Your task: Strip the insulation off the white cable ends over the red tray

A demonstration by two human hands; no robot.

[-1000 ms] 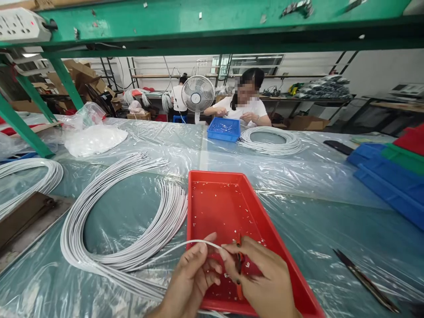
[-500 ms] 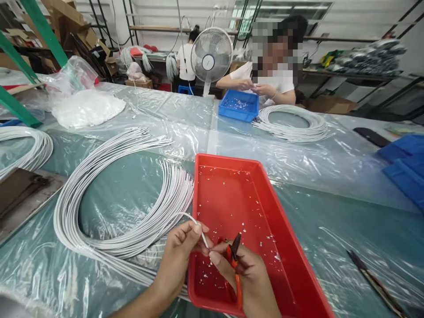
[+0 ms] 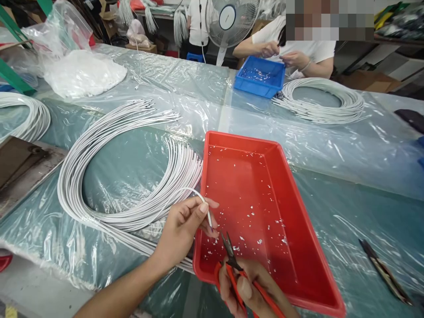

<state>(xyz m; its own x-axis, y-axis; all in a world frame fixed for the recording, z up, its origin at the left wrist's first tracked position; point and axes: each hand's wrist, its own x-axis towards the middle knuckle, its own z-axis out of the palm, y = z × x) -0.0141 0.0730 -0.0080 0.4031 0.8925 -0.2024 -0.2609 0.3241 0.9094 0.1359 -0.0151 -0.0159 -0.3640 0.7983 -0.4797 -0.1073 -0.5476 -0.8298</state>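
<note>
My left hand point(image 3: 187, 223) pinches a white cable point(image 3: 209, 217) near its end, above the left edge of a red tray point(image 3: 245, 194). That cable curves out of a large coil of white cables point(image 3: 77, 176) lying on the table to the left. In my right hand point(image 3: 255, 282) is a pair of pliers point(image 3: 232, 260) with orange handles. The plier jaws are slightly apart, just below and right of the cable's end, not touching it. Small pale scraps are scattered over the tray's floor.
Across the table a person in a white shirt point(image 3: 318, 55) works over a blue tray point(image 3: 261, 90) beside another cable coil point(image 3: 351, 104). A pair of metal tweezers or snips point(image 3: 384, 271) lies at right. A plastic bag of white material point(image 3: 84, 73) sits at back left, near a fan point(image 3: 228, 20).
My right hand has drawn back from the cable's end, and the pliers have turned from lying in the palm to pointing at the cable with jaws parted. The view has tilted down.
</note>
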